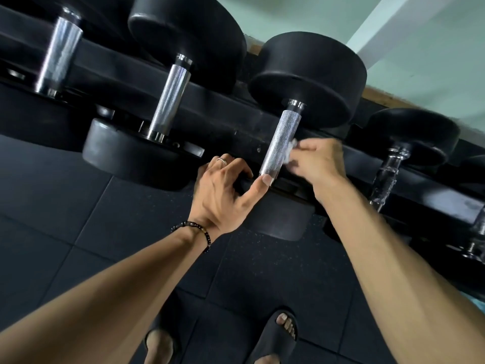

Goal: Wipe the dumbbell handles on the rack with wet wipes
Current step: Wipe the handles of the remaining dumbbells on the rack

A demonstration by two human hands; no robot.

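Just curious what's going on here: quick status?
Right hand pinches wet wipe against dumbbell handle. Left hand grips near weight head, thumb at handle's end. Nothing blocking.

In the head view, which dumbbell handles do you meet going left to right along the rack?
Far-left knurled handle → second knurled handle → the handle being wiped, with the right hand pressing a wet wipe on it → a slimmer handle at right.

The wet wipe [290, 153] shows only as a scrap, mostly hidden inside the right hand [319, 164]; the left hand [223, 187] covers the near dumbbell head [278, 219] in part; the rightmost handle [388, 174] is blurred; both sandals [275, 337] are cut off by the bottom edge.
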